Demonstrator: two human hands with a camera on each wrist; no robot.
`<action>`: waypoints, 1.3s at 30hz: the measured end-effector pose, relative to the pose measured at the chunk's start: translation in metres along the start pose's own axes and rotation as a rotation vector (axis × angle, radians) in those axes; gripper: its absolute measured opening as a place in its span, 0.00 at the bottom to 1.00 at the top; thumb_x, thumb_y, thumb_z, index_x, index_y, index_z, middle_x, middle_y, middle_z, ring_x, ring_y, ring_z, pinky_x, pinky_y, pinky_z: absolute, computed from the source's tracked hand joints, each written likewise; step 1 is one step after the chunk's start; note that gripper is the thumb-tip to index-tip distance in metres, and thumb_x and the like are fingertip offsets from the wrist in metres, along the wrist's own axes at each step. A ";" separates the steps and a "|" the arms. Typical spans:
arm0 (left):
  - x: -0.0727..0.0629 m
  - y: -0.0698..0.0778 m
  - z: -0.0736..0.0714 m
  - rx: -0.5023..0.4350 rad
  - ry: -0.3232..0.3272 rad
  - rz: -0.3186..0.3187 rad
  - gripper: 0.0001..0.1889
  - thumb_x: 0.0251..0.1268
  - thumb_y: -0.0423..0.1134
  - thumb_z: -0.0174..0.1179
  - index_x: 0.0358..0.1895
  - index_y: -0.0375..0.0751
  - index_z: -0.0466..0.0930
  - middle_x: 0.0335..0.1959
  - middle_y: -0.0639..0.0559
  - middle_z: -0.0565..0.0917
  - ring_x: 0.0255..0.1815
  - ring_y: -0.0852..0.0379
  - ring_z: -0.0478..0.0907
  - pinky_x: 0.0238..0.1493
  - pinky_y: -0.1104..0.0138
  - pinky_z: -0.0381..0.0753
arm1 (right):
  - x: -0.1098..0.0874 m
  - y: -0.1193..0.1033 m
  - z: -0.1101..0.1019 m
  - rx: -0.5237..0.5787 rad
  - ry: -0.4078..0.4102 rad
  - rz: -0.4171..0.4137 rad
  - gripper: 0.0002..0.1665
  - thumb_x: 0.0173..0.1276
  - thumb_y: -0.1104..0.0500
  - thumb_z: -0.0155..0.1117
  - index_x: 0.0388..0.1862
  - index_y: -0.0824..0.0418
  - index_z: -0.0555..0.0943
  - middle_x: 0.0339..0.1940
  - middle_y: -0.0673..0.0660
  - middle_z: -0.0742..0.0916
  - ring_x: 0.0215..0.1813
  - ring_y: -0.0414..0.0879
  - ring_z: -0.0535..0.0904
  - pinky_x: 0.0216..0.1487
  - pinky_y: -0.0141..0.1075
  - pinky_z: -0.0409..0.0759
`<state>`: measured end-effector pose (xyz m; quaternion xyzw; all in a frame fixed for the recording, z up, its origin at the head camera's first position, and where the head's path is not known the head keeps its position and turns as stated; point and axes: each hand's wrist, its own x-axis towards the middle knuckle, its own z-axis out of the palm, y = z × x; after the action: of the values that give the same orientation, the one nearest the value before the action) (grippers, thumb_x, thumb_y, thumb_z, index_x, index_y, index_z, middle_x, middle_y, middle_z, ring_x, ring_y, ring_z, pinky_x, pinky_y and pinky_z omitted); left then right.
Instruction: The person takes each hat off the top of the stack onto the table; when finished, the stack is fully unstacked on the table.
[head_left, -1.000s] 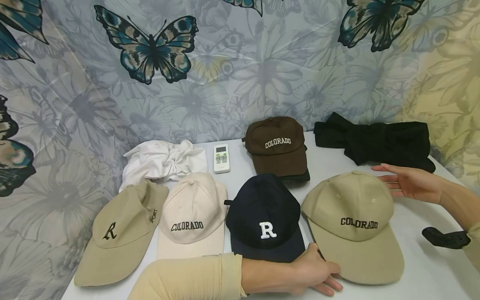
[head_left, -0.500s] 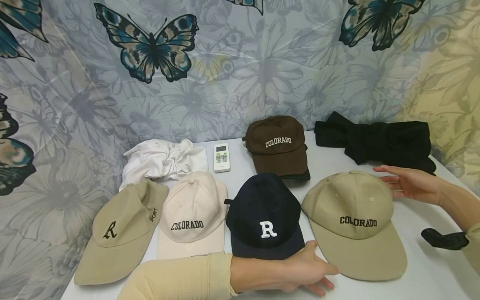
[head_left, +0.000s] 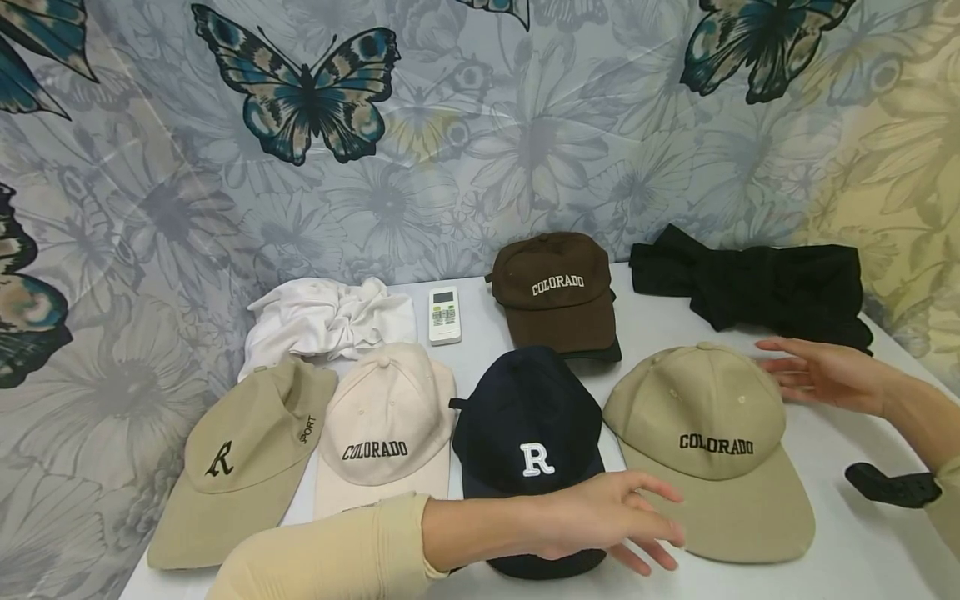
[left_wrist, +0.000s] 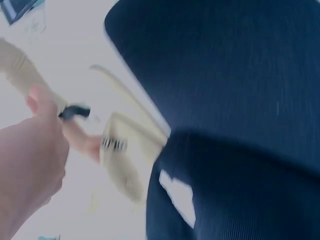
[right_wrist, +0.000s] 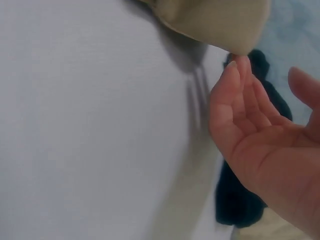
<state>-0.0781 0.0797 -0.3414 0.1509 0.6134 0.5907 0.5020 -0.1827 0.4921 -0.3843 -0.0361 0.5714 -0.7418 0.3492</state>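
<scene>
My left hand (head_left: 592, 512), fingers spread and straight, crosses over the brim of the navy cap (head_left: 525, 425) with the white R. Its fingertips overlap the left edge of the khaki Colorado cap's brim (head_left: 742, 517). Close up in the left wrist view, the navy cap (left_wrist: 215, 70) fills the right side, beside the left hand (left_wrist: 37, 160). At the khaki cap's right side, my right hand (head_left: 836, 375) has its fingers extended toward the crown. In the right wrist view, that hand's fingertips (right_wrist: 240, 62) are right at the edge of the khaki cap (right_wrist: 215, 20).
To the left lie a cream Colorado cap (head_left: 386, 417) and a khaki R cap (head_left: 240, 467). Behind are white bunched cloth (head_left: 330, 321), a white remote (head_left: 444, 317), a brown Colorado cap (head_left: 555, 292) and black folded cloth (head_left: 750, 283). A butterfly-print fabric (head_left: 450, 125) hangs at the back.
The khaki Colorado cap's brim has swung slightly to the right. My left hand has risen and drawn back left, over the navy cap's brim. The right hand has barely moved.
</scene>
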 end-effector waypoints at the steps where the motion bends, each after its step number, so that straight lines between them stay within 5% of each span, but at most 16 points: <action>1: -0.004 0.005 -0.003 -0.007 -0.030 0.031 0.16 0.69 0.30 0.53 0.57 0.45 0.72 0.39 0.48 0.84 0.41 0.52 0.83 0.39 0.63 0.83 | -0.001 -0.002 0.000 -0.009 0.036 -0.013 0.29 0.82 0.53 0.29 0.48 0.43 0.84 0.48 0.46 0.83 0.49 0.42 0.80 0.50 0.37 0.79; 7: -0.027 0.042 -0.028 -0.074 -0.130 0.268 0.20 0.75 0.35 0.43 0.67 0.35 0.63 0.49 0.37 0.78 0.51 0.40 0.78 0.46 0.61 0.81 | -0.010 -0.016 0.000 0.129 0.153 -0.147 0.28 0.81 0.53 0.32 0.47 0.50 0.84 0.44 0.54 0.85 0.46 0.47 0.82 0.47 0.39 0.81; 15: -0.041 0.077 -0.078 -0.160 -0.048 0.476 0.30 0.77 0.53 0.31 0.70 0.35 0.58 0.47 0.46 0.78 0.49 0.49 0.78 0.54 0.53 0.76 | -0.002 -0.037 0.006 0.394 -0.201 -0.296 0.34 0.80 0.52 0.22 0.60 0.61 0.77 0.56 0.61 0.81 0.59 0.55 0.76 0.60 0.44 0.72; 19: -0.041 0.088 -0.115 -0.220 0.042 0.535 0.34 0.76 0.58 0.29 0.71 0.35 0.58 0.46 0.45 0.79 0.49 0.48 0.78 0.54 0.52 0.75 | 0.006 -0.048 0.011 0.439 -0.271 -0.312 0.34 0.80 0.50 0.22 0.62 0.64 0.75 0.59 0.63 0.79 0.61 0.57 0.74 0.62 0.46 0.69; 23: -0.040 0.092 -0.153 -0.258 0.205 0.562 0.33 0.76 0.57 0.30 0.71 0.36 0.57 0.49 0.43 0.77 0.51 0.46 0.76 0.55 0.52 0.74 | 0.015 -0.061 0.018 0.419 -0.327 -0.262 0.36 0.80 0.49 0.20 0.63 0.63 0.74 0.60 0.62 0.78 0.63 0.56 0.72 0.64 0.46 0.68; 29: -0.028 0.095 -0.187 -0.309 0.452 0.449 0.29 0.77 0.55 0.36 0.70 0.39 0.60 0.59 0.37 0.73 0.61 0.41 0.71 0.59 0.50 0.71 | 0.032 -0.081 0.032 0.418 -0.400 -0.165 0.38 0.79 0.48 0.17 0.64 0.65 0.73 0.62 0.63 0.77 0.64 0.57 0.70 0.66 0.47 0.64; 32: -0.017 0.097 -0.196 -0.323 0.538 0.380 0.27 0.77 0.54 0.38 0.69 0.41 0.62 0.62 0.37 0.71 0.62 0.42 0.70 0.59 0.51 0.71 | 0.043 -0.090 0.044 0.376 -0.316 -0.145 0.35 0.80 0.48 0.23 0.60 0.64 0.77 0.58 0.62 0.80 0.61 0.56 0.74 0.65 0.47 0.67; 34: -0.008 0.098 -0.200 -0.319 0.578 0.335 0.26 0.77 0.53 0.39 0.69 0.42 0.62 0.63 0.38 0.70 0.63 0.42 0.69 0.59 0.51 0.71 | 0.051 -0.095 0.054 0.312 -0.187 -0.139 0.31 0.80 0.48 0.30 0.55 0.62 0.79 0.54 0.60 0.82 0.57 0.54 0.77 0.63 0.46 0.69; 37: 0.004 0.097 -0.205 -0.303 0.623 0.271 0.26 0.77 0.53 0.40 0.70 0.42 0.61 0.64 0.39 0.70 0.64 0.43 0.68 0.60 0.51 0.70 | 0.067 -0.101 0.074 0.156 0.060 -0.113 0.28 0.77 0.45 0.38 0.68 0.57 0.67 0.48 0.54 0.84 0.51 0.48 0.80 0.62 0.44 0.70; 39: 0.011 0.096 -0.207 -0.290 0.638 0.235 0.27 0.77 0.52 0.40 0.71 0.42 0.61 0.65 0.39 0.68 0.66 0.42 0.66 0.61 0.50 0.68 | 0.079 -0.105 0.088 0.074 0.190 -0.083 0.37 0.75 0.42 0.42 0.77 0.53 0.50 0.45 0.50 0.83 0.48 0.44 0.81 0.62 0.43 0.70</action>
<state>-0.2860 -0.0057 -0.3041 -0.0442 0.6273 0.7426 0.2304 -0.2529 0.3862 -0.2895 0.0237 0.5723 -0.7762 0.2635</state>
